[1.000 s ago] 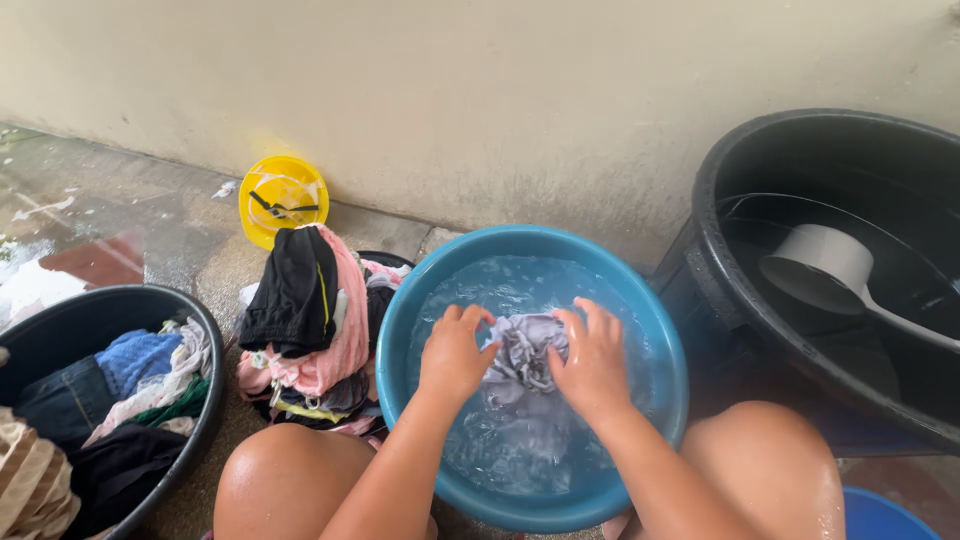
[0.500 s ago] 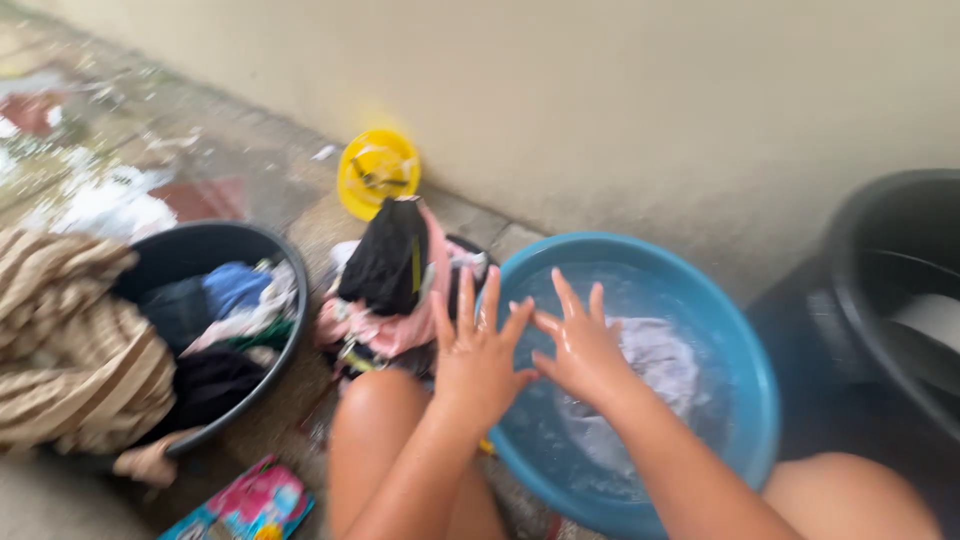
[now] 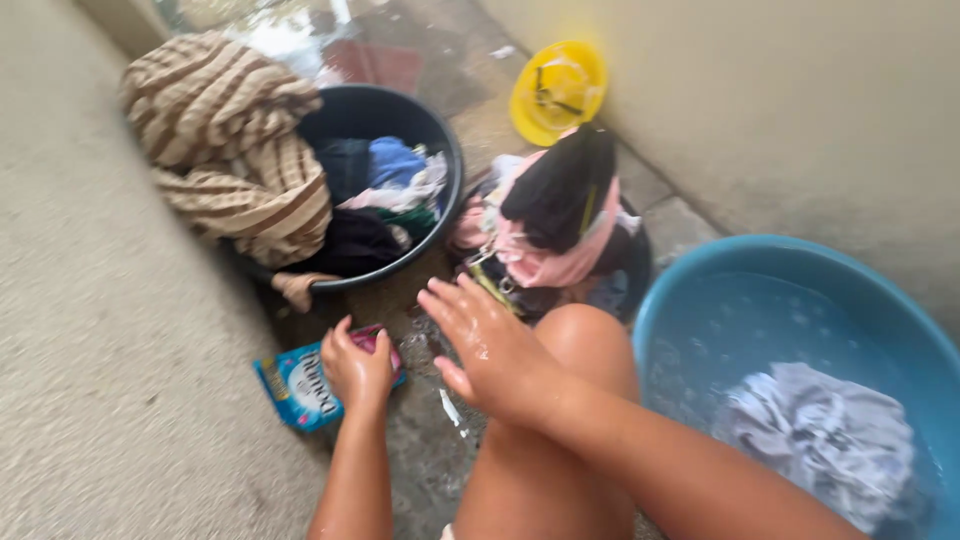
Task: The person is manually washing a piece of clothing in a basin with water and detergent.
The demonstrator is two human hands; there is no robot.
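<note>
Our left hand (image 3: 358, 372) closes on the detergent packet (image 3: 305, 385), right hand (image 3: 487, 345) spread wide, empty; grey cloth (image 3: 825, 440) soaks, piles unwashed.

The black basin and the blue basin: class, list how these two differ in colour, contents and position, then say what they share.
The black basin is dark; the blue basin is bright blue. The black basin holds a dry-looking heap of mixed clothes, with a brown striped cloth draped over its rim; the blue basin holds water and one pale grey garment. The black basin sits farther from the person, the blue one beside the knee. Both are round, open tubs on the floor.
</note>
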